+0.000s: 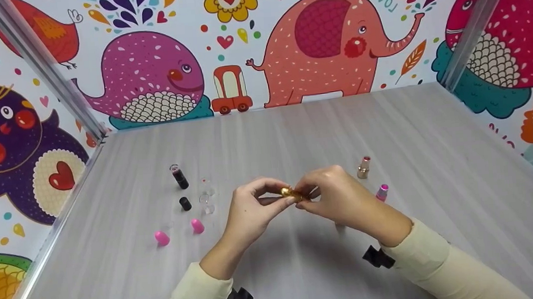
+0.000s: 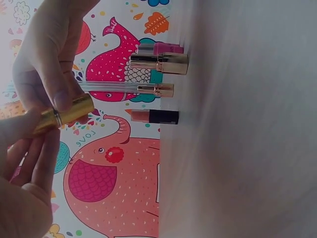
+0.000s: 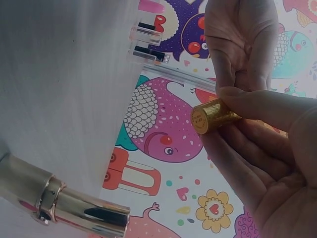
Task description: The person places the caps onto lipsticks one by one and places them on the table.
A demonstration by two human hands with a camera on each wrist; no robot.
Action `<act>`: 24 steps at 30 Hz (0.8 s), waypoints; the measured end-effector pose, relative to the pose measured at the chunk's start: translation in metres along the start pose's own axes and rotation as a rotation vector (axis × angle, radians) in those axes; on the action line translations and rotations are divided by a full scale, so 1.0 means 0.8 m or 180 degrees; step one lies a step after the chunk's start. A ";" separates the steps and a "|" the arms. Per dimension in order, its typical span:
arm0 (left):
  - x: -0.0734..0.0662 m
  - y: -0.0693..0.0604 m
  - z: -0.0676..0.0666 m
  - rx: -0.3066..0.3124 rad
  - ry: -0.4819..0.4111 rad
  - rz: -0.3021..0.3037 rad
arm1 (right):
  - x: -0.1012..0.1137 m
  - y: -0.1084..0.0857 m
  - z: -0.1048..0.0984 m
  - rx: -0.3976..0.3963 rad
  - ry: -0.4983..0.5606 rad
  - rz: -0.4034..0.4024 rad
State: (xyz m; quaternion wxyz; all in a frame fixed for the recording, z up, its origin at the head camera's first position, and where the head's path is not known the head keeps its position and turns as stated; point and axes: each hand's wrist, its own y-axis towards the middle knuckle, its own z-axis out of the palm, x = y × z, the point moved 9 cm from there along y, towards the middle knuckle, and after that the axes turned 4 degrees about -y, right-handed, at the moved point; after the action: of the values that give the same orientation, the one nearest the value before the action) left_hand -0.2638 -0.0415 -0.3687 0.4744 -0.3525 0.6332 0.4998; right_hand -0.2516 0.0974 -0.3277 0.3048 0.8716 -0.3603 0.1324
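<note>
Above the middle of the table, both hands hold one shiny gold lipstick tube (image 1: 287, 192). The left hand (image 1: 252, 207) pinches its left end between thumb and fingers. From the other side, the right hand (image 1: 339, 196) pinches the right end, mostly covering it. A line shows round the middle of the gold tube (image 2: 74, 110) in the left wrist view. Its flat round end with small markings faces the camera in the right wrist view, where the right thumb and fingers hold the gold tube (image 3: 212, 117). Whether the two parts are separated, I cannot tell.
Uncapped lipsticks stand right: one gold-based (image 1: 363, 168), one pink (image 1: 382, 192), another partly behind the right forearm (image 1: 386, 223). Left are a black tube (image 1: 179, 177), a black cap (image 1: 185, 203), clear caps (image 1: 207, 204) and pink caps (image 1: 161, 238). Printed walls border the table (image 1: 284, 138).
</note>
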 end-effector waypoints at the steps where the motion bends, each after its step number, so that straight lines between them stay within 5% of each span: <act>1: 0.000 0.000 0.000 0.0000 -0.0008 -0.0002 | 0.000 0.000 -0.001 -0.0009 -0.0005 -0.0006; 24: 0.000 0.000 0.000 0.0004 -0.0011 0.0013 | 0.002 -0.001 -0.002 -0.0002 -0.0021 0.0003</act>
State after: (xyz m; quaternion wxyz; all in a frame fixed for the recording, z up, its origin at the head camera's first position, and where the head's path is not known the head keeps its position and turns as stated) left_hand -0.2641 -0.0413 -0.3690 0.4747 -0.3501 0.6334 0.5009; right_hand -0.2497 0.0981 -0.3259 0.3038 0.8718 -0.3618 0.1295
